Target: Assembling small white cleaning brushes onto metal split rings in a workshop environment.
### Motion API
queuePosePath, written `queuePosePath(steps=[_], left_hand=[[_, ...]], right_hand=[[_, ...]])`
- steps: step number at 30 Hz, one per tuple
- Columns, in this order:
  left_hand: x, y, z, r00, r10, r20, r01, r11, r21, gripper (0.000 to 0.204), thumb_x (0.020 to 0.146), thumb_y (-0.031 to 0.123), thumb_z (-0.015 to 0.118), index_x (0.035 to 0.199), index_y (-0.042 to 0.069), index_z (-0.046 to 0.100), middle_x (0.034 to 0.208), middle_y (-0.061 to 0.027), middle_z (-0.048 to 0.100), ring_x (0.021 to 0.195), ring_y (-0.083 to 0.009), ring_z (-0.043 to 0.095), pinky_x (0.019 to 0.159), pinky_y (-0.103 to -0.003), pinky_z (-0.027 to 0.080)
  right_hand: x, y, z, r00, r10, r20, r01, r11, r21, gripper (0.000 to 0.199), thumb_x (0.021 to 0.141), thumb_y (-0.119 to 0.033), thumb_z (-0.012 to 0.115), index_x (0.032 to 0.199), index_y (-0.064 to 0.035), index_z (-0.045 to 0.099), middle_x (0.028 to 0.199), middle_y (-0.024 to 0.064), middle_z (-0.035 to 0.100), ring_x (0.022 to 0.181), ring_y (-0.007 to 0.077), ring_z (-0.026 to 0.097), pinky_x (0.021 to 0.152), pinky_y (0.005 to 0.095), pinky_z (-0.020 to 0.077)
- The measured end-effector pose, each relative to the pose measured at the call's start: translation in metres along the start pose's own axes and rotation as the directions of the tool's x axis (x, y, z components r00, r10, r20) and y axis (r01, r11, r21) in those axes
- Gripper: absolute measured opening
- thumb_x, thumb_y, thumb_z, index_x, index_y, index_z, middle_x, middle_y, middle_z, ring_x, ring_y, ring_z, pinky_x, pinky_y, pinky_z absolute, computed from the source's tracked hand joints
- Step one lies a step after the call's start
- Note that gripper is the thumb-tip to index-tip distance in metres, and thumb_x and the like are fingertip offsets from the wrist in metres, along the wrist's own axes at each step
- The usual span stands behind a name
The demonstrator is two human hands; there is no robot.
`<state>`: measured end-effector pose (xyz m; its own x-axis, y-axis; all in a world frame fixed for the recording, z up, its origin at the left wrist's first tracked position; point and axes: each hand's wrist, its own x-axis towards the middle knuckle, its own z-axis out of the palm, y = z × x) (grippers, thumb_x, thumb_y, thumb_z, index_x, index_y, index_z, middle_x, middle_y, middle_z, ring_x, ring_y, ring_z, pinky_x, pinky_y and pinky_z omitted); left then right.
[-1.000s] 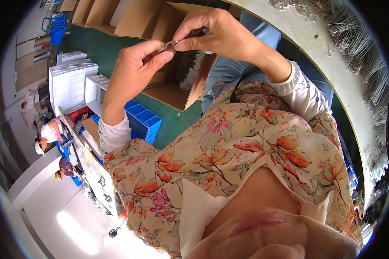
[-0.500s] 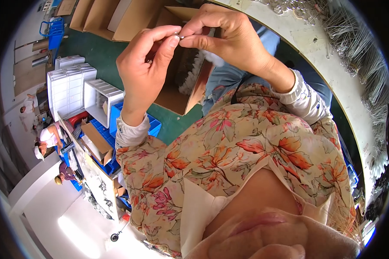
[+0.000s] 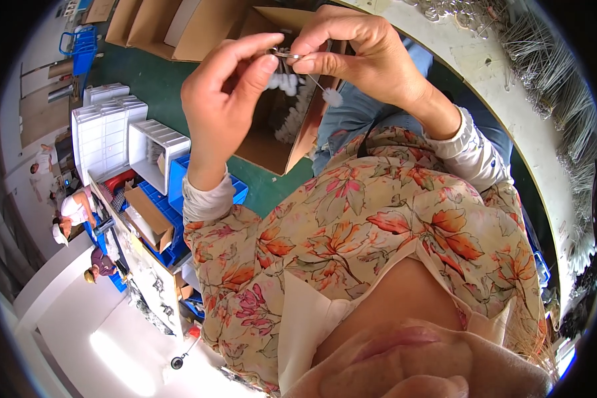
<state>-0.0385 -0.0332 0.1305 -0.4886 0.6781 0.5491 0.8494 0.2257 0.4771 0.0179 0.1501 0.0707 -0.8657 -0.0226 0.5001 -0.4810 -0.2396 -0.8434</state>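
Observation:
Between my two hands is a small metal ring [image 3: 286,54], held up above an open cardboard box. My left hand [image 3: 222,93] pinches one side with thumb and index finger, and my right hand [image 3: 358,56] pinches the other side the same way. From the ring hang thin wire stems with white tufted ends like small wire brushes; several white tufts [image 3: 284,83] hang in a row, and a single white tuft [image 3: 332,97] sits apart, below the right hand. My fingertips partly hide the ring, so I cannot tell whether it is closed.
The open cardboard box [image 3: 262,154] below holds white bristly pieces. A curved worktable [image 3: 467,50] on the right bears metal rings and bundles of wire brushes [image 3: 544,73]. White crates [image 3: 106,132], blue bins and other people at a bench are at the left.
My hands have moved slightly apart, showing more of the ring between them. White tufts on wires now hang visibly below; before, a white tuft showed under my right hand.

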Motion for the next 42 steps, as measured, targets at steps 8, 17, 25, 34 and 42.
queuePosePath(steps=[8, 17, 25, 34, 42], left_hand=[[-0.004, -0.003, 0.001, 0.963, -0.25, 0.099, 0.267, 0.934, -0.237, 0.018, 0.085, 0.006, 0.063, 0.102, 0.001, 0.063, 0.076, 0.004, 0.059, 0.062, -0.0023, 0.05, 0.052, -0.017, 0.039], [0.003, 0.001, -0.01, 0.784, -0.466, 0.41, 0.619, 0.553, -0.557, 0.017, 0.087, 0.01, 0.061, 0.102, 0.001, 0.06, 0.077, -0.0029, 0.063, 0.052, -0.0009, 0.041, 0.046, -0.015, 0.031], [0.002, 0.003, 0.001, 0.924, -0.35, 0.154, 0.382, 0.842, -0.38, 0.012, 0.085, 0.007, 0.063, 0.095, 0.001, 0.063, 0.077, -0.0007, 0.063, 0.057, -0.0026, 0.051, 0.05, -0.016, 0.038], [0.007, 0.01, 0.001, 0.934, -0.33, 0.133, 0.356, 0.882, -0.309, 0.009, 0.084, 0.005, 0.064, 0.092, 0.0, 0.065, 0.079, -0.0002, 0.061, 0.067, -0.0036, 0.054, 0.058, -0.017, 0.042], [0.002, -0.002, 0.015, 0.983, -0.183, -0.003, 0.175, 0.943, -0.282, 0.006, 0.085, 0.003, 0.062, 0.091, 0.0, 0.062, 0.08, -0.0024, 0.06, 0.067, -0.0074, 0.056, 0.06, -0.02, 0.044]], right_hand=[[-0.001, 0.0, 0.004, 0.997, 0.071, 0.019, -0.071, 0.997, 0.0, 0.013, 0.079, -0.005, 0.069, 0.092, -0.0014, 0.067, 0.082, 0.0069, 0.064, 0.076, 0.0141, 0.058, 0.066, 0.0271, 0.0467], [-0.011, 0.007, 0.0, 0.97, 0.241, -0.037, -0.235, 0.963, 0.131, 0.011, 0.08, -0.008, 0.068, 0.09, -0.0023, 0.067, 0.085, 0.0049, 0.064, 0.079, 0.0121, 0.059, 0.07, 0.0248, 0.0467], [-0.007, 0.003, 0.0, 0.998, 0.053, 0.032, -0.047, 0.986, -0.161, 0.013, 0.083, -0.002, 0.064, 0.095, -0.0029, 0.061, 0.089, 0.0011, 0.06, 0.084, 0.0086, 0.056, 0.076, 0.0224, 0.0465], [-0.003, -0.005, 0.002, 0.999, -0.032, -0.008, 0.031, 0.995, -0.098, 0.012, 0.078, -0.005, 0.071, 0.089, -0.0012, 0.067, 0.084, 0.0056, 0.065, 0.076, 0.0134, 0.059, 0.068, 0.0269, 0.0463], [0.003, -0.019, -0.007, 0.988, -0.115, 0.104, 0.145, 0.923, -0.356, 0.013, 0.08, -0.011, 0.068, 0.087, -0.0001, 0.068, 0.079, 0.0105, 0.067, 0.071, 0.0192, 0.06, 0.066, 0.0296, 0.0464]])
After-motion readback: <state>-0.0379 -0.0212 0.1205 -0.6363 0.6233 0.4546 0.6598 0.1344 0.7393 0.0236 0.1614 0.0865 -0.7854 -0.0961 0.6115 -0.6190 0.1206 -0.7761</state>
